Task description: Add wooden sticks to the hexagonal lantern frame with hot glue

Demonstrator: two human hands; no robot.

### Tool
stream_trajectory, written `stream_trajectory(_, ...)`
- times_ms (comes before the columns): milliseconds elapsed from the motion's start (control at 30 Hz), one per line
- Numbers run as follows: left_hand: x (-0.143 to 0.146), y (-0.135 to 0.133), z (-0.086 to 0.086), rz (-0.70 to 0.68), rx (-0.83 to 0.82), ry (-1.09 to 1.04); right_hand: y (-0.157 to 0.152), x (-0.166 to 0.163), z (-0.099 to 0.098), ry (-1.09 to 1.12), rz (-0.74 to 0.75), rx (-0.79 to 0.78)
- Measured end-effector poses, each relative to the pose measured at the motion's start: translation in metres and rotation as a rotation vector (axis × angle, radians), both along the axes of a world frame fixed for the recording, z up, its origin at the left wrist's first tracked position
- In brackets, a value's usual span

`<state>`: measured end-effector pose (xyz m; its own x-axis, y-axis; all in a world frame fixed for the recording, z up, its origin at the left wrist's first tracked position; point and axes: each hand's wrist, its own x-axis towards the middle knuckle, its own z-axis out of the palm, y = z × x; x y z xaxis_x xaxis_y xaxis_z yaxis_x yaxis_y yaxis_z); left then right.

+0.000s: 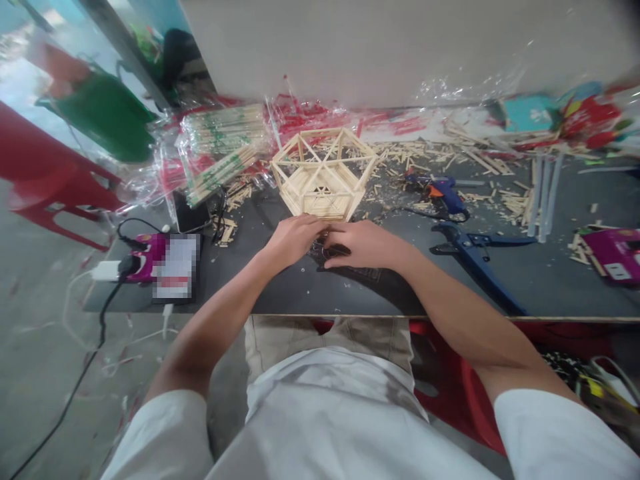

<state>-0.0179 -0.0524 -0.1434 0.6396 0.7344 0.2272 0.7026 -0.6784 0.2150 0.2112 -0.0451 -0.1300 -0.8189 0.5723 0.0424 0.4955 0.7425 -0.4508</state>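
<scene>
A many-sided frame of pale wooden sticks (333, 205) stands tilted on the dark tabletop, straight in front of me, with open triangles round its upper part and closely laid sticks inside. My left hand (299, 241) is closed at its near lower edge, fingertips bent over the sticks. Beside it, my right hand (361, 245) curls at the same edge, its thumb lower and apart from the fingers. The two hands' fingertips nearly meet. Whatever lies beneath the fingers is mostly hidden.
Right of the frame lie a blue glue gun (447, 195), a blue ratchet cutter (480, 267) and clear glue sticks (543, 193). On the left are bagged stick bundles (225, 143), a phone (176, 267) and a purple power strip (150, 257) with cables. Cut stick pieces litter the back.
</scene>
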Motion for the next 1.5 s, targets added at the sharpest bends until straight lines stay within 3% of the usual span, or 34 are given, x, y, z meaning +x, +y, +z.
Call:
stream_trajectory(100,0.000,0.000,0.000,0.006,-0.005,0.010,-0.002,-0.005,0.005,-0.008,-0.048,-0.072)
stream_trajectory(300,0.001,0.000,0.006,0.001,-0.054,0.015,0.001,-0.009,0.011,0.028,-0.080,-0.374)
stream_trajectory(567,-0.009,0.006,0.000,-0.040,-0.015,-0.086,0.026,0.038,0.020,0.191,0.071,-0.720)
stream_trajectory(733,-0.009,0.002,0.007,-0.058,0.026,-0.198,0.030,0.046,0.015,0.874,-0.201,-0.605)
stream_trajectory(867,-0.006,-0.001,0.011,-0.080,0.048,-0.280,0.029,0.030,0.002,1.147,-0.348,-0.614)
stream_trajectory(1000,-0.004,0.001,0.006,-0.057,-0.023,-0.312,0.027,0.019,-0.002,1.210,-0.386,-0.709)
stream_trajectory(1100,-0.001,0.002,0.003,-0.024,-0.133,-0.482,0.025,0.016,-0.002,1.216,-0.324,-0.742)
stream_trajectory(1267,0.000,-0.001,0.006,0.015,-0.405,-0.714,0.022,0.012,-0.007,1.106,-0.257,-0.706)
stream_trajectory(1500,0.004,-0.002,0.012,0.103,-0.582,-0.828,0.022,0.013,-0.011,1.013,-0.271,-0.661)
